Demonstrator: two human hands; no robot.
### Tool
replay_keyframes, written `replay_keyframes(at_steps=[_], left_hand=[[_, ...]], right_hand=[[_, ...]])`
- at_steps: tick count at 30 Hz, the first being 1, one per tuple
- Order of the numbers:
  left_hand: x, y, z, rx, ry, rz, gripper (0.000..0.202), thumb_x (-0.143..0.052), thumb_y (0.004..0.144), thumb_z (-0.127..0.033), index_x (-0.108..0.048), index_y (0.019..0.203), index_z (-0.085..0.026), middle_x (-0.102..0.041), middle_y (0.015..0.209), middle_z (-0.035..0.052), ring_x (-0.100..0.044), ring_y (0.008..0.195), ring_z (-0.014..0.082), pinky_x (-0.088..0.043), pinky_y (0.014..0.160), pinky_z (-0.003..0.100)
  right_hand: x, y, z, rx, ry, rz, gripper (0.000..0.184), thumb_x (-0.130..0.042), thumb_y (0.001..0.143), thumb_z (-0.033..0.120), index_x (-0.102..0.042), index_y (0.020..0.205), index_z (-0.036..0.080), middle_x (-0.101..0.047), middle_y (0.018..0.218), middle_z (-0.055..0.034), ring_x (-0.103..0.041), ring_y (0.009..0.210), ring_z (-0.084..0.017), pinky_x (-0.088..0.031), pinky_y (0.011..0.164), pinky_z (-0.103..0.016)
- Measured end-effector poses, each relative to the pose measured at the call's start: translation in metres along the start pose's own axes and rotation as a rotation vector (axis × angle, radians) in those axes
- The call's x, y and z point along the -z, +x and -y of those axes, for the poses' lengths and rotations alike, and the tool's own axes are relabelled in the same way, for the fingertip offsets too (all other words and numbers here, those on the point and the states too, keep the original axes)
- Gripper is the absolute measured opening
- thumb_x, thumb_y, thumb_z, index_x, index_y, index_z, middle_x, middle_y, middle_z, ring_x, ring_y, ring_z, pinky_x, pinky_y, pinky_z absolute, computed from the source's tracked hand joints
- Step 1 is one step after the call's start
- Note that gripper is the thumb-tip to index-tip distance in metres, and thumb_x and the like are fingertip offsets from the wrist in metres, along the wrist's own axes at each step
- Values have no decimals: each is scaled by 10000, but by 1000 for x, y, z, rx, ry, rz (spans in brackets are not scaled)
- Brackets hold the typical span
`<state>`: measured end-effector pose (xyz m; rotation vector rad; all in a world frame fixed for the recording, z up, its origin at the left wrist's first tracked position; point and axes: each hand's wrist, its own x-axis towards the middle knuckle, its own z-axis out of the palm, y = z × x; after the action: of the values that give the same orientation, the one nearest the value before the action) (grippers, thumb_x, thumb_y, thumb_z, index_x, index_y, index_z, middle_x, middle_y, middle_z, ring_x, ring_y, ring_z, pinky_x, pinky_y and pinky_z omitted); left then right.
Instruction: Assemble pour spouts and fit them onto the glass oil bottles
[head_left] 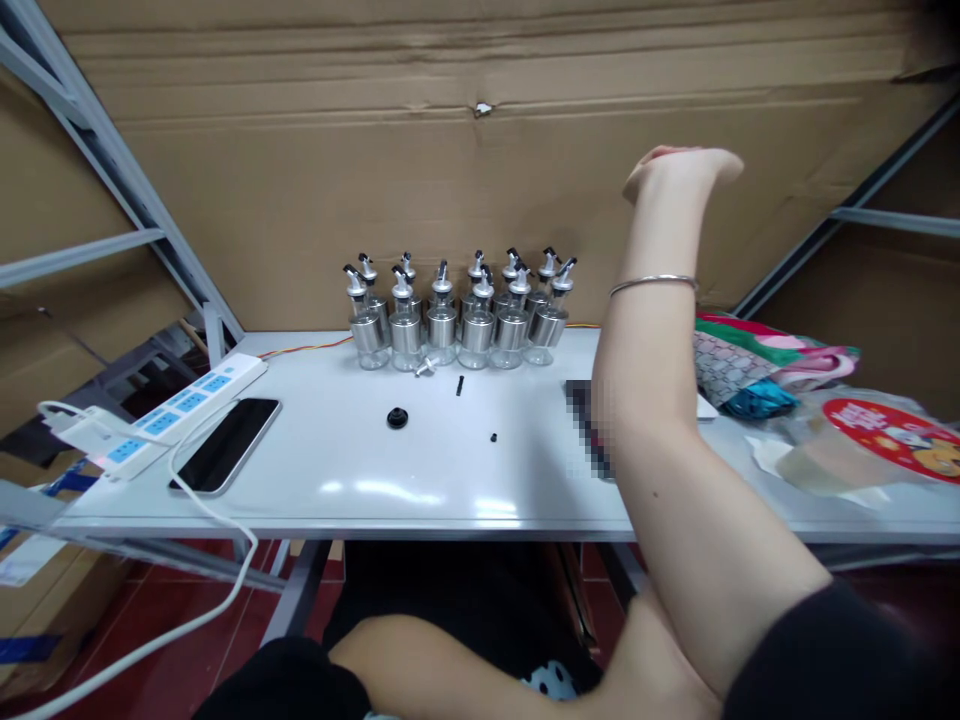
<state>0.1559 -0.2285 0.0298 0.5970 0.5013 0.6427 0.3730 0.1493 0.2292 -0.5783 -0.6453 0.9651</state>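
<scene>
My right hand (679, 170) is raised high above the white table (337, 480), wrist bent back; its fingers are turned away and hidden. A thin bangle (652, 283) sits on that forearm. Only my left forearm (442, 665) shows, lying low across the bottom edge, with the hand itself out of sight. Several glass oil bottles (457, 320) with steel bands and pour spouts stand grouped at the table's back. In front of them lie a loose white spout piece (427, 366), a short black stick (460, 385), a round black cap (397, 418) and a tiny black bit (493, 437).
A phone (227, 443) lies face up at the left beside a white power strip (180, 405) with a cable (217, 590) trailing off the front edge. Colourful cloth bags (765, 365) and a red-printed plastic packet (892, 440) crowd the right end. Cardboard (450, 150) backs the table.
</scene>
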Motion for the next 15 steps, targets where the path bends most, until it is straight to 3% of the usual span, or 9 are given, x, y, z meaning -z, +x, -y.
replay_keyframes(at_steps=[3,5,8,10,13,15], left_hand=[[11,-2,-6,7,54,40,820,-839,401,-570,-657,1025,-70,-676,1072,155,-487,1208,420,-371,1040,521],[13,-1,-9,47,41,31,826,-834,377,-593,-672,969,-39,-682,1039,181,-549,1130,425,-409,995,528],[13,3,-10,62,4,-43,867,-795,401,-657,-666,959,-5,-670,1045,221,-563,1112,416,-392,1010,520],[15,6,-9,95,-39,-65,973,-776,405,-689,-621,1069,5,-643,1103,241,-545,1145,403,-378,1027,501],[21,12,-6,247,-79,-49,1040,-685,500,-755,-517,1241,-45,-591,1216,220,-513,1208,340,-345,1061,452],[26,17,0,373,-48,-27,925,-495,640,-818,-569,1184,-73,-632,1143,188,-533,1184,311,-315,1071,452]], right_hand=[[-5,-19,2,52,191,-329,417,312,761,349,19,474,273,-68,236,57,-139,210,31,-210,337,-138],[-8,-31,-1,119,289,-451,435,181,848,391,-10,475,277,-95,233,75,-144,219,27,-217,331,-136],[-8,-47,-12,195,366,-512,440,40,890,365,-59,468,287,-139,265,96,-173,229,21,-239,338,-150],[-7,-61,-22,236,365,-523,407,44,864,323,-89,480,292,-153,316,103,-175,228,15,-228,343,-171],[-9,-90,-41,372,304,-505,345,-3,854,265,-148,541,272,-172,412,112,-188,255,15,-198,364,-167],[-14,-113,-57,489,255,-491,285,-135,870,236,-237,603,252,-188,465,115,-229,297,0,-200,380,-163]])
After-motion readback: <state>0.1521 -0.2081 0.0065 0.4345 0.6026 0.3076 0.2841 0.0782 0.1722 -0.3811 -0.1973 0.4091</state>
